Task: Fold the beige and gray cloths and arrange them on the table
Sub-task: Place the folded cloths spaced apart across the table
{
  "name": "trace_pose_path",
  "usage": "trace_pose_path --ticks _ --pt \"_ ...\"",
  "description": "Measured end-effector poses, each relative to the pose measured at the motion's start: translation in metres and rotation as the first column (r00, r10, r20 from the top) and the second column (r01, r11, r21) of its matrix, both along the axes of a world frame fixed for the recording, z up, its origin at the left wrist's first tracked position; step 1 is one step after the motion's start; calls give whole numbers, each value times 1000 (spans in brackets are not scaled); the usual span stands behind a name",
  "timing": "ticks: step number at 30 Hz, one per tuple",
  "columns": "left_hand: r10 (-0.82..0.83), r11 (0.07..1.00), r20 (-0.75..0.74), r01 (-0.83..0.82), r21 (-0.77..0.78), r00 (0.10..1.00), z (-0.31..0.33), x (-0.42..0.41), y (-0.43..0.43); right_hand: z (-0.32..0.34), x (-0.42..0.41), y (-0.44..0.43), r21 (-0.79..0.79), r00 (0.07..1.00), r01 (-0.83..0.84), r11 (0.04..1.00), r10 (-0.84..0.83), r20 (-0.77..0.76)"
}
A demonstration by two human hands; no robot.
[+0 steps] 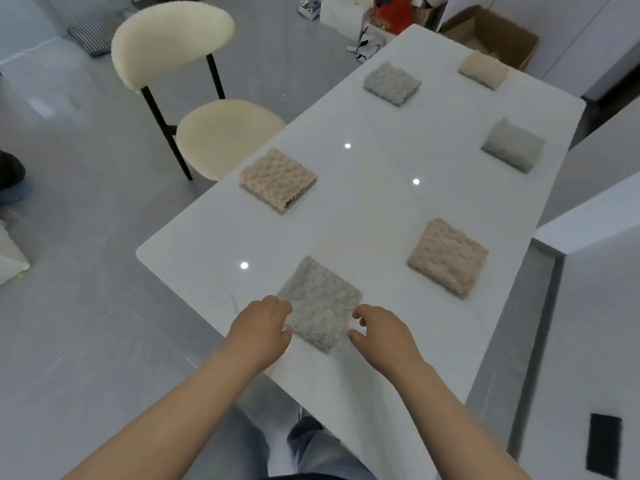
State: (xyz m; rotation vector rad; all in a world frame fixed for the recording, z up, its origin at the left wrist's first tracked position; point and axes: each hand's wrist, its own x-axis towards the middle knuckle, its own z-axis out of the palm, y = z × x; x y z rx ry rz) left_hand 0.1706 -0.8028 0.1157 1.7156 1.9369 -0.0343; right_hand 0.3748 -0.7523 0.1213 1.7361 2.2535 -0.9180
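Note:
Several folded cloths lie in two rows on the white table (363, 202). Nearest me is a folded gray cloth (320, 303). My left hand (259, 327) touches its left edge with curled fingers. My right hand (381, 330) hovers at its right edge, fingers apart, holding nothing. Farther out lie a beige cloth (278, 180) on the left and a beige cloth (448, 257) on the right. Beyond them sit a gray cloth (392, 83), a gray cloth (513, 145) and a beige cloth (483, 70) at the far end.
A cream chair (194, 91) stands left of the table. A brown cardboard box (491, 32) and clutter sit on the floor past the far end. A white wall or counter (595, 209) runs close along the table's right side. My legs are under the near edge.

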Motion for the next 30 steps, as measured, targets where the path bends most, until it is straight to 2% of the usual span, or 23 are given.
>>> trace_pose_path --ticks 7,12,15,21,30 --pt "-217 976 23 218 -17 976 -13 -43 48 -6 -24 -8 -24 955 297 955 -296 32" --pt "-444 895 50 445 -15 895 -11 -68 71 -9 -57 -38 -27 853 521 853 -520 33" --pt "-515 856 52 517 -21 855 -14 -76 74 -9 -70 -54 -30 797 604 797 -603 34" --pt "-578 814 55 580 -28 814 -27 -74 68 -15 -74 -69 -34 752 660 751 -658 44" --pt "-501 864 93 503 4 860 -38 -70 70 -32 -71 -48 -69 775 631 773 -631 25"
